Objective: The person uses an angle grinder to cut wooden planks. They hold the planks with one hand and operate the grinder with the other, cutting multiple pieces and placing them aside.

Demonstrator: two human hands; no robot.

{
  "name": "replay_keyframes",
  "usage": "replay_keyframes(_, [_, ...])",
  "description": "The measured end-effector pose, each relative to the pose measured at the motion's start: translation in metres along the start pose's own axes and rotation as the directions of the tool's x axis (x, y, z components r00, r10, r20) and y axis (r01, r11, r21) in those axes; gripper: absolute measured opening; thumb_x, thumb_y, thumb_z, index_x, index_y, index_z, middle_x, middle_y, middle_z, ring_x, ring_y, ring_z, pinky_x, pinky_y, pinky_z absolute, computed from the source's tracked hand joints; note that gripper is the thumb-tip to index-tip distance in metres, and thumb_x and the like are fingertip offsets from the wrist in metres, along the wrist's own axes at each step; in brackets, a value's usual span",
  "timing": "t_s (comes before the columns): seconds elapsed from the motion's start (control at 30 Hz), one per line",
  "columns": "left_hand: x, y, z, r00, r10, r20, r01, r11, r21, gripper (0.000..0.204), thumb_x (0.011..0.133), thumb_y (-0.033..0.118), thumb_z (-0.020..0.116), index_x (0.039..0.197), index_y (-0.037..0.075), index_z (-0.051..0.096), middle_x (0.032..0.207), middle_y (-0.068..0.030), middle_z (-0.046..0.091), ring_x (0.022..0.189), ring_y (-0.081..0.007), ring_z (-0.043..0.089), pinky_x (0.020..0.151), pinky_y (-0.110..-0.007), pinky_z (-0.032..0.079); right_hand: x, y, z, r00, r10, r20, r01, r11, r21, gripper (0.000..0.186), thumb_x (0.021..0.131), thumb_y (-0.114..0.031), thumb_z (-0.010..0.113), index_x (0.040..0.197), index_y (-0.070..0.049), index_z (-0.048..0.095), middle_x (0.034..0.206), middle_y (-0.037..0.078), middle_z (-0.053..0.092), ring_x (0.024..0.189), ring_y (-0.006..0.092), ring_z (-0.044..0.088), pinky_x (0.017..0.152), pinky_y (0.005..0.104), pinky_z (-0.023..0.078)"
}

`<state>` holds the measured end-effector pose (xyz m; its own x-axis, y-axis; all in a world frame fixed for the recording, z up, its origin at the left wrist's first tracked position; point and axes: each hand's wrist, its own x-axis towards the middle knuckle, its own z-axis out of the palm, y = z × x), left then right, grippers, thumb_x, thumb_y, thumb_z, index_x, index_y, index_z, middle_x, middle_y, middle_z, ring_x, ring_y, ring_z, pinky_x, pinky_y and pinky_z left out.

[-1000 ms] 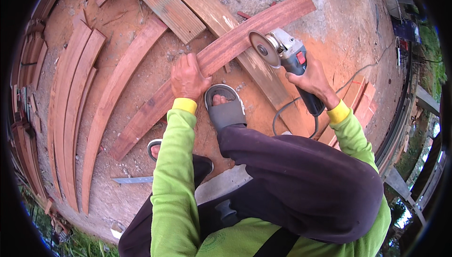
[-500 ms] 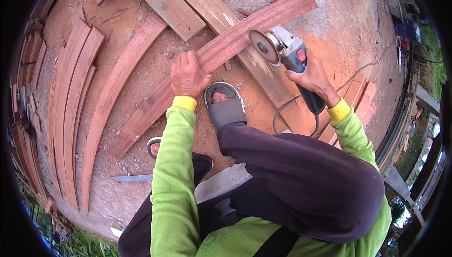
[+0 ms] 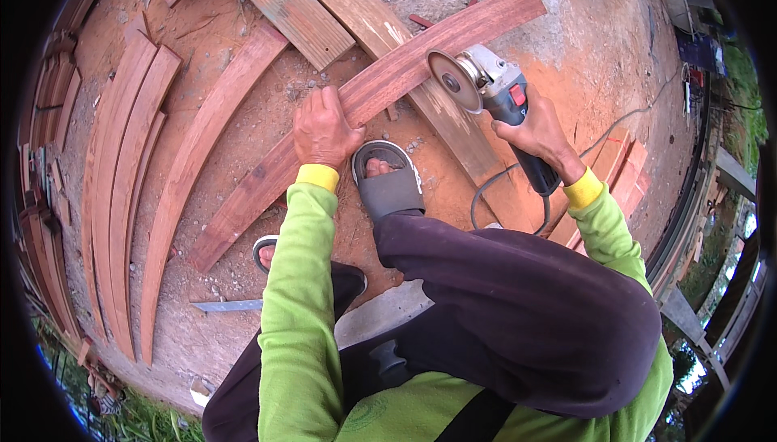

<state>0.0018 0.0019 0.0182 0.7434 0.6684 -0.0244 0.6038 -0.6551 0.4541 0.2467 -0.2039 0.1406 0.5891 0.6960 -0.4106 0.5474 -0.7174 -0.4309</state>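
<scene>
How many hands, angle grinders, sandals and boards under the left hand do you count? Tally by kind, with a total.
Left hand and right hand: 2
Angle grinder: 1
Sandals: 2
Reddish board under left hand: 1
Total: 6

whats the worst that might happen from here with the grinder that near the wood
The bare left hand holds the reddish board that the grinder is beside; kickback might bring the disc toward it.
Bare toes in the open sandal could be hit by debris or a slipping tool.
The cord loops near the right hand and might snag.
</scene>
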Motion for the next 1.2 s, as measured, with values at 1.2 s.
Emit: replay_keyframes(1.2, [0.0004,-0.0005,0.0026,1.000,0.012,-0.018,-0.012,1.000,-0.007,0.061,0.052,0.026,0.086,0.099,0.008,0.053,0.093,-0.0120,0.057,0.090,-0.0325,0.060,0.079,-0.043,0.048,0.0003,-0.0018,0.0014,1.000,-0.010,-0.010,0.011,0.999,0.041,0.067,0.067,-0.024,0.076,0.119,0.011,0.052,0.088,0.027,0.066,0.081,0.0386,0.069,0.075,0.0413,0.053])
